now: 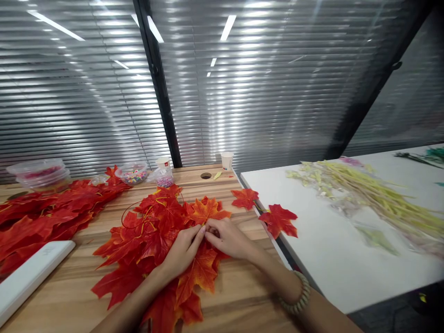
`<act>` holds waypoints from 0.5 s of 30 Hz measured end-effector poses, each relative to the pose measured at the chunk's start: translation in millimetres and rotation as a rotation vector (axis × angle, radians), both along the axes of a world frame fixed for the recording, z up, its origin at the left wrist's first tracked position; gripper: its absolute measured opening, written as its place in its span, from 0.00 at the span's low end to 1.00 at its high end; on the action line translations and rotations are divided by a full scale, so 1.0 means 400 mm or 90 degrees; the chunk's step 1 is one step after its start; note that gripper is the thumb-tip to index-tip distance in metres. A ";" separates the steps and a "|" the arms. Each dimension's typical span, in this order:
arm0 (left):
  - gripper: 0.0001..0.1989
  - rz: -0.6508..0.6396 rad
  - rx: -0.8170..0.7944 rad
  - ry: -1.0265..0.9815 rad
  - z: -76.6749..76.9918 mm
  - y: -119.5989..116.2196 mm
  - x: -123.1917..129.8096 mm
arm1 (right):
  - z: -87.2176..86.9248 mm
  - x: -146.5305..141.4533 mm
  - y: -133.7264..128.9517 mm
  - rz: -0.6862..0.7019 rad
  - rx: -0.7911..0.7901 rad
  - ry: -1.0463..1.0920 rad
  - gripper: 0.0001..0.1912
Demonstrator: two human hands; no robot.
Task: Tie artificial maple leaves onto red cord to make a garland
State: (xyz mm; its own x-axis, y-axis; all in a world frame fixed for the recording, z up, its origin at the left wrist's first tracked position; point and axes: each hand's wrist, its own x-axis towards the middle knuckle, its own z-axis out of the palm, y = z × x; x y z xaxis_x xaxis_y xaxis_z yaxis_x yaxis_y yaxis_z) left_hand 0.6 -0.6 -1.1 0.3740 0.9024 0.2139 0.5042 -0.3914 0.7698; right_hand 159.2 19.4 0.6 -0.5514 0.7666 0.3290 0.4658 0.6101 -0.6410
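Note:
A heap of red and orange artificial maple leaves (152,240) lies on the wooden table in front of me. My left hand (185,247) reaches over the heap, its thumb and fingers closed in a pinch. Opposite it, my right hand (225,237) is closed too, its fingertips meeting the left ones. Between the fingertips is the base of an orange maple leaf (206,210), whose blade spreads out beyond them. The exact grip on its stem is partly hidden by my fingers. A thin red cord (126,219) loops out of the heap.
More red leaves (58,208) and a white bar-shaped device (34,280) lie left. Bead tubs (133,173) and paper cups (227,161) stand behind. Two loose leaves (279,219) lie near the gap beside a white table (298,277) carrying yellow stems (378,194).

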 end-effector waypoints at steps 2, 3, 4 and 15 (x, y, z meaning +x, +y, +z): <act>0.15 -0.001 -0.001 -0.001 0.000 0.000 0.000 | 0.001 0.000 0.000 0.000 -0.002 0.000 0.07; 0.15 -0.004 -0.002 -0.002 0.001 0.000 0.000 | 0.002 0.001 0.000 0.001 -0.003 0.000 0.07; 0.15 -0.006 -0.003 -0.004 0.001 0.000 0.000 | 0.002 0.001 0.000 0.001 -0.004 0.000 0.07; 0.16 -0.006 -0.007 0.006 0.004 0.003 0.003 | 0.003 0.000 0.002 0.004 -0.008 0.009 0.07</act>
State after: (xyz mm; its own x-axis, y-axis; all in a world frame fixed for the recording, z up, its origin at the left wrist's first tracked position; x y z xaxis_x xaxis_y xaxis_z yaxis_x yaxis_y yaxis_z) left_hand 1.9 0.7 0.4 0.3846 0.9011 0.2002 0.5078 -0.3877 0.7693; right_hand 159.1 20.3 1.7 -0.5518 0.7672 0.3270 0.4533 0.6050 -0.6545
